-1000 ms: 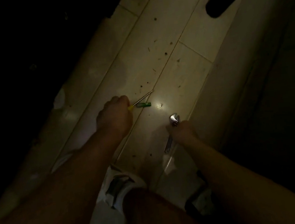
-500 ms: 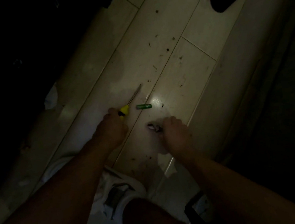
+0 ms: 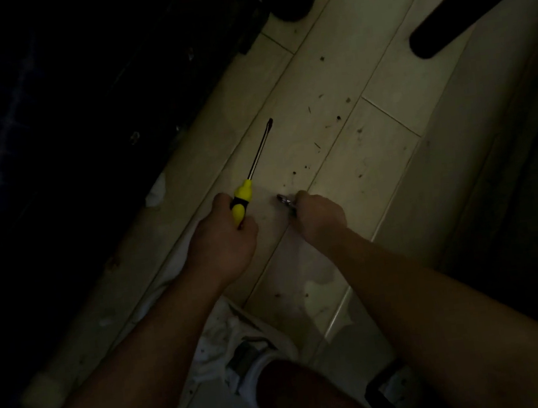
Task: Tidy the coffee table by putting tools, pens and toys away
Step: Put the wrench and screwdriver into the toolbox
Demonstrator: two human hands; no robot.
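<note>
While your left hand (image 3: pixel 223 240) curls round the yellow-handled screwdriver (image 3: pixel 243 193), shaft pointing away, your right hand (image 3: pixel 320 215) is clenched on a metal tool (image 3: pixel 284 199), only its tip showing.

We saw a pale tiled floor (image 3: pixel 396 62) scattered with dark specks (image 3: pixel 338 117), a white shoe (image 3: pixel 230 337) at the bottom, a black bar (image 3: pixel 460 10) at the top right, and dark furniture (image 3: pixel 144 83) along the left.

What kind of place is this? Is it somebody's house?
Probably a dim room at home, seen down at floor level: pale floor planks, a white shoe, and what looks like a black chair leg.
</note>
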